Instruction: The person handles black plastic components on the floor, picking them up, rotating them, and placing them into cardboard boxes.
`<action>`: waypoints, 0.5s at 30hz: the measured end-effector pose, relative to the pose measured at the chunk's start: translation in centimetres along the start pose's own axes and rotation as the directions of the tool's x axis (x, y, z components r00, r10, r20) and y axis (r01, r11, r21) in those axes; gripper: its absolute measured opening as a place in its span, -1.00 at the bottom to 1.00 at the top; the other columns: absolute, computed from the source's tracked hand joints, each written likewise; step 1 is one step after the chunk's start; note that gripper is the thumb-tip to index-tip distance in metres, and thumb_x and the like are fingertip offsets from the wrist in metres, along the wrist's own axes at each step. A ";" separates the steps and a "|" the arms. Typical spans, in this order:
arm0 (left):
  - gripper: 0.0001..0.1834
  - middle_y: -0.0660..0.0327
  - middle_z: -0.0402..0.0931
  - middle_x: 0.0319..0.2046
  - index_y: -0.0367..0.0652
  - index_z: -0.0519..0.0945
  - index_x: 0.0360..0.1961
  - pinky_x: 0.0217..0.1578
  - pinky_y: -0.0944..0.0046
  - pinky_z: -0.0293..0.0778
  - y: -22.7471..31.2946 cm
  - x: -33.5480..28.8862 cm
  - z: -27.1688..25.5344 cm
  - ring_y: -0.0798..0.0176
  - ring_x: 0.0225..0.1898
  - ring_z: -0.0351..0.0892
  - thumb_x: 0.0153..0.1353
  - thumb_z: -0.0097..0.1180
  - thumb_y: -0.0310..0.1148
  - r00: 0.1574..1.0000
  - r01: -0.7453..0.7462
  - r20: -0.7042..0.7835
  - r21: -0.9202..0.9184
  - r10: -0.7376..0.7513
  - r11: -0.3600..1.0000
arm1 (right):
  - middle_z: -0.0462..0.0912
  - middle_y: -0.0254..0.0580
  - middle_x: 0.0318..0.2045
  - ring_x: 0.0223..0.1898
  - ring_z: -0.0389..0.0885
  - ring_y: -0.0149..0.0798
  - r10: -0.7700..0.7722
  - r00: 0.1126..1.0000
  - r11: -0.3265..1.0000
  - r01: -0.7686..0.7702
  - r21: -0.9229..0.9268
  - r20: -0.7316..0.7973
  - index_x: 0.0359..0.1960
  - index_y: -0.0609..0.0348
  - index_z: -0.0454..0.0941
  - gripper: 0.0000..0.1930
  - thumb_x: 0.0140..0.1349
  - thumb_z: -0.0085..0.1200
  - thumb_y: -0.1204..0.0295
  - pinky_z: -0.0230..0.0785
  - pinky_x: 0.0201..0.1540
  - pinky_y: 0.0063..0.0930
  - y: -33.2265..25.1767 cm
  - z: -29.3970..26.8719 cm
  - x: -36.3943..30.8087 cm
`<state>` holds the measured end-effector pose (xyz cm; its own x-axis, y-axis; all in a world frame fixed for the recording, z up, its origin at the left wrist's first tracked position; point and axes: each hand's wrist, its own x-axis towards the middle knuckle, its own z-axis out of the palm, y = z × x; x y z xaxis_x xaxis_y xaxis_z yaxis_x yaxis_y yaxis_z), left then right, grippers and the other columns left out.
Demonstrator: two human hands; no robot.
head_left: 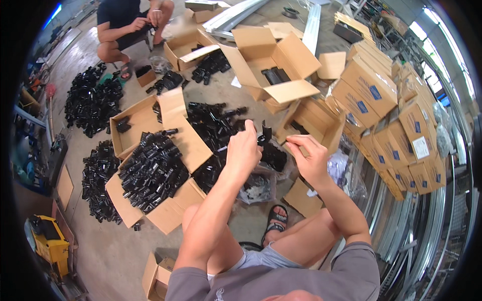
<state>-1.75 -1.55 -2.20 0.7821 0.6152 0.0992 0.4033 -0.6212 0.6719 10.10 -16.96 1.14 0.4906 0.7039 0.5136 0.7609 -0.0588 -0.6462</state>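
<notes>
My left hand (244,149) is closed around a black plastic part (266,132), whose end sticks out to the right of the fingers. Just right of it, my right hand (308,156) pinches a small dark piece (284,142) between thumb and fingertips; its kind is too small to make out. The two hands are a little apart. Under them, a clear plastic bag (257,188) lies beside dark parts. Left of my left hand, a heap of black plastic parts (206,120) spreads over the floor. An opened carton (324,123) with a few black pieces stands beyond my right hand.
A carton heaped with black parts (153,173) stands at left, with loose piles (93,100) beyond. A large open carton (296,55) is ahead. Stacked sealed cartons (366,90) and long metal profiles (401,236) line the right. Another person (120,25) sits at far left, handling something dark.
</notes>
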 end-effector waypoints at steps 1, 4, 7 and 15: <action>-0.43 -0.18 0.61 -0.41 -0.27 0.32 -0.12 -0.21 -0.10 0.53 0.4 -0.4 -0.1 -0.27 -0.26 0.64 -0.10 0.42 -0.48 1.000 -0.030 0.001 0.003 0.030 1.000 | 0.71 -0.13 -0.29 -0.25 0.69 -0.12 -0.187 0.982 0.978 0.185 -0.097 -0.013 -0.24 0.21 0.68 -0.82 0.09 0.29 0.60 0.51 -0.22 -0.36 -0.5 -0.3 -0.3; -0.42 -0.17 0.60 -0.44 -0.26 0.30 -0.11 -0.24 -0.09 0.54 1.4 -1.5 0.7 -0.26 -0.29 0.65 -0.11 0.41 -0.51 0.996 -0.084 0.035 0.013 0.083 0.996 | 0.69 -0.21 -0.18 -0.17 0.65 -0.13 -0.385 0.923 0.902 0.370 -0.223 -0.026 -0.27 0.14 0.69 -0.78 0.00 0.33 0.59 0.48 -0.16 -0.34 0.2 0.5 -1.4; -0.42 -0.16 0.59 -0.47 -0.25 0.29 -0.12 -0.27 -0.10 0.54 2.3 -2.2 1.0 -0.25 -0.32 0.65 -0.11 0.39 -0.54 0.989 -0.133 0.069 0.030 0.131 0.991 | 0.65 -0.26 -0.06 0.03 0.56 -0.12 -0.449 0.893 0.839 0.431 -0.333 0.024 -0.31 0.09 0.70 -0.81 -0.02 0.32 0.53 0.36 0.01 -0.22 0.2 0.8 -1.2; -0.42 -0.15 0.58 -0.49 -0.27 0.27 -0.11 -0.32 -0.10 0.54 2.0 -3.1 2.0 -0.22 -0.34 0.65 -0.12 0.38 -0.55 0.984 -0.167 0.071 0.050 0.163 0.985 | 0.55 -0.25 0.12 0.29 0.34 -0.09 -0.380 0.914 0.838 0.405 -0.365 0.141 -0.37 0.09 0.71 -0.88 0.00 0.25 0.48 0.17 0.24 -0.04 1.0 1.5 -1.8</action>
<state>-2.39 -5.70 -2.65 0.8693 0.4694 0.1553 0.2904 -0.7389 0.6080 9.39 -17.24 -1.24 0.0994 0.7655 0.6356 0.9915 -0.0226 -0.1279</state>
